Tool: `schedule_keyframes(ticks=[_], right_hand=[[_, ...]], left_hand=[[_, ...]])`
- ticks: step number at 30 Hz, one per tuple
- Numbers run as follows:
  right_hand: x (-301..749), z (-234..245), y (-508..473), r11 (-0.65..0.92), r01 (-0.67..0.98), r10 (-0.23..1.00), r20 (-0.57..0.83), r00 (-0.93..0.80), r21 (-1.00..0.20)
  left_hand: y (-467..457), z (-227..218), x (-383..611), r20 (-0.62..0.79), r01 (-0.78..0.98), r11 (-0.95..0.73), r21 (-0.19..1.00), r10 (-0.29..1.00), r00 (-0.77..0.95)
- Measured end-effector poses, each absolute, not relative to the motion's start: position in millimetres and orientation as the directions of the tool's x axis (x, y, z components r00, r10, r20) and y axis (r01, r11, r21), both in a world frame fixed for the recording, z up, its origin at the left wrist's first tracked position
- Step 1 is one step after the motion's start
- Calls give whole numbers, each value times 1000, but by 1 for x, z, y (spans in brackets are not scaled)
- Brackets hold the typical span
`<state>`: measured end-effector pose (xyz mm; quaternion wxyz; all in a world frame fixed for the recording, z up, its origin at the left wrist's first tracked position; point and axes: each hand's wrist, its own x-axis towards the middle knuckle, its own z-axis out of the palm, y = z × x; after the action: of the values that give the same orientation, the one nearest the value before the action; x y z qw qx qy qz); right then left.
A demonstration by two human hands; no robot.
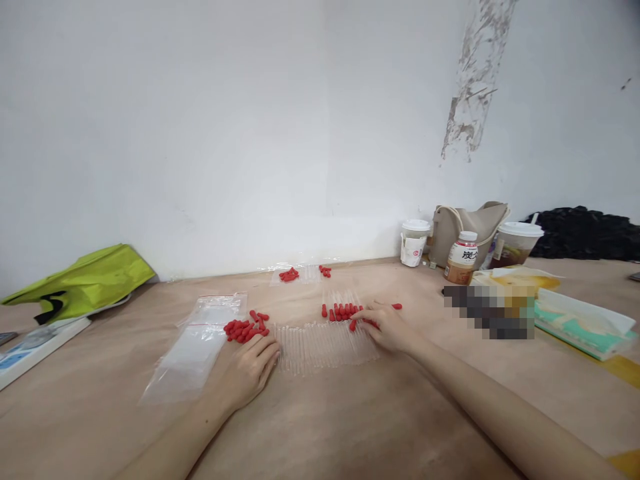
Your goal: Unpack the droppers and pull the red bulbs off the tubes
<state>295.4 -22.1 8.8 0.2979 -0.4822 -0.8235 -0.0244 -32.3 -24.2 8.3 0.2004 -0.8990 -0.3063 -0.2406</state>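
Observation:
Clear thin tubes (315, 348) lie side by side in a row on the brown-covered table. Beyond their right part are more clear tubes (342, 298) with small red rubber bulbs (342, 311) lined up at their near ends. My right hand (384, 325) has its fingertips closed on a red rubber bulb (353, 325) at the row's far edge. My left hand (253, 369) rests on the table at the row's left end, fingers loosely bent and close to a loose heap of red bulbs (243, 329). Its thumb is hidden, and I see nothing held in it.
Clear zip bags (200, 347) lie to the left. By the wall sits another bag (310, 273) with red bulbs. A yellow-green bag (95, 273) and a white power strip (40, 350) are far left. Cups, a bottle (461, 259) and a tissue pack (583, 323) stand right.

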Motion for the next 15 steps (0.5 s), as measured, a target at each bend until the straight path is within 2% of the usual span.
schedule_keyframes(ticks=[4, 7, 8, 10, 12, 15], right_hand=[[288, 9, -16, 562, 825, 747, 466, -474, -62], [287, 14, -16, 594, 803, 726, 460, -510, -47], [289, 17, -16, 596, 799, 730, 467, -499, -78], [295, 25, -15, 522, 824, 797, 470, -379, -220], [307, 31, -10, 335, 851, 892, 428, -148, -404], [329, 28, 2, 111, 855, 931, 354, 89, -506]], left_hand=[[-24, 8, -35, 570, 675, -713, -192, 478, 668], [-23, 5, -36, 581, 667, -732, -141, 484, 654], [-22, 4, -36, 582, 665, -736, -127, 487, 651], [-22, 3, -36, 579, 669, -735, -114, 498, 646], [-23, 5, -35, 575, 675, -728, -117, 505, 644], [-25, 8, -33, 584, 681, -720, -134, 498, 641]])
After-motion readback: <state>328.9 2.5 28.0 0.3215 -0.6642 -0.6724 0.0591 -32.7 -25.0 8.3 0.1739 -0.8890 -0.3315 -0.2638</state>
